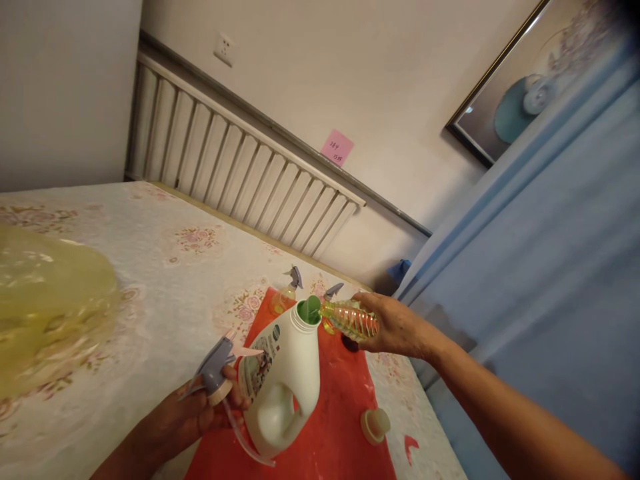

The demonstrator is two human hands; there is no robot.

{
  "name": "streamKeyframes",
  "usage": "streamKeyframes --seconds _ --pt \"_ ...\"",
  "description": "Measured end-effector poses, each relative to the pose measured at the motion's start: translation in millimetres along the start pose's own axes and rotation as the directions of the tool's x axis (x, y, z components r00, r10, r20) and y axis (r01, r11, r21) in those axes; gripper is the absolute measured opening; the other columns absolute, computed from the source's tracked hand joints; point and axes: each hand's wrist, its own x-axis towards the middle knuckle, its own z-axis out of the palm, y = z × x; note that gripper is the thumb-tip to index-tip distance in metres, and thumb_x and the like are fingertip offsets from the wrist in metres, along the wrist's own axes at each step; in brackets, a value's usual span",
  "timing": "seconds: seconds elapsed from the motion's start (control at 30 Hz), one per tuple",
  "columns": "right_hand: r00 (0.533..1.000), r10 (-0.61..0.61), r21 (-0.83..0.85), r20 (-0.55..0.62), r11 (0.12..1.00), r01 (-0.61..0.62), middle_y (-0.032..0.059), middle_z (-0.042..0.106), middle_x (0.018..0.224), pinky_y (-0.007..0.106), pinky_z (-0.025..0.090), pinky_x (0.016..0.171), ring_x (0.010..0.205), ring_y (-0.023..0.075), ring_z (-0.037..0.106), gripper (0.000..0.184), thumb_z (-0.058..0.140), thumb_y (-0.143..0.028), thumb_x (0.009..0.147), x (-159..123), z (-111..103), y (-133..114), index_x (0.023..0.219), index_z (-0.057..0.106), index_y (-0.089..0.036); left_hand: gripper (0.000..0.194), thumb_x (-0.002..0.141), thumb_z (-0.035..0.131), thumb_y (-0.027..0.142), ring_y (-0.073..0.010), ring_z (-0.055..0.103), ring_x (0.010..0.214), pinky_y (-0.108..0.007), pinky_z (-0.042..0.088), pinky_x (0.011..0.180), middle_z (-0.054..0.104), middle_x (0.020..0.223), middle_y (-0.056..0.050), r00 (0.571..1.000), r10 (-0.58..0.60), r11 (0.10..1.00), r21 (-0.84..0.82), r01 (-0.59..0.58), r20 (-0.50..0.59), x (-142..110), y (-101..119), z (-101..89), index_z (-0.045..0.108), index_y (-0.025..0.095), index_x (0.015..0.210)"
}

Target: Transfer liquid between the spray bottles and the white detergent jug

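A large white jug (pixel 303 353) with a printed label and a moulded handle leans on a red sheet (pixel 343 400). Green plastic (pixel 309 309) shows inside its mouth. In my right hand (pixel 395 327) is a ribbed, see-through yellowish bottle (pixel 353 320), lying nearly level with its neck at the jug's mouth. Whether liquid flows between them, I cannot tell. My left hand (pixel 197 413) grips a grey trigger spray head (pixel 214 368), whose clear tube hangs down in front of the jug. The fingers of that hand are close against the jug's lower left side.
Behind the jug stand a spray bottle (pixel 284 297) and another grey spray head (pixel 333 291). A pale cap (pixel 375 425) and a red scrap (pixel 411 448) lie at the right. A big yellowish clear bag (pixel 55 307) sits at the left. A blue curtain (pixel 540 267) hangs at the right.
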Motion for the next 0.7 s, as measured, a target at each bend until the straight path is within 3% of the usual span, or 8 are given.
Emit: streamKeyframes --seconds 0.23,0.7 --pt "1.000 0.018 -0.020 0.003 1.000 -0.018 0.0047 0.066 0.094 0.032 0.043 0.071 0.084 0.0238 0.059 0.051 0.078 -0.026 0.059 0.3 -4.4 -7.5 0.108 0.061 -0.024 0.027 0.080 0.070 0.030 -0.0276 0.067 0.098 -0.044 0.050 0.088 0.073 0.095 -0.009 1.000 0.008 1.000 0.030 -0.007 -0.022 -2.3 0.2 4.3 0.066 0.024 0.107" --pt "1.000 -0.018 -0.101 0.001 0.995 0.018 0.0065 0.065 0.097 0.034 0.045 0.073 0.087 0.0249 0.060 0.054 0.077 -0.029 0.062 0.4 -4.4 -6.1 0.113 0.058 -0.022 0.028 0.083 0.066 0.027 -0.0286 0.066 0.103 -0.045 0.049 0.090 0.072 0.100 -0.009 0.999 0.003 1.000 0.002 -0.003 0.036 -0.7 0.4 0.3 0.063 0.024 0.111"
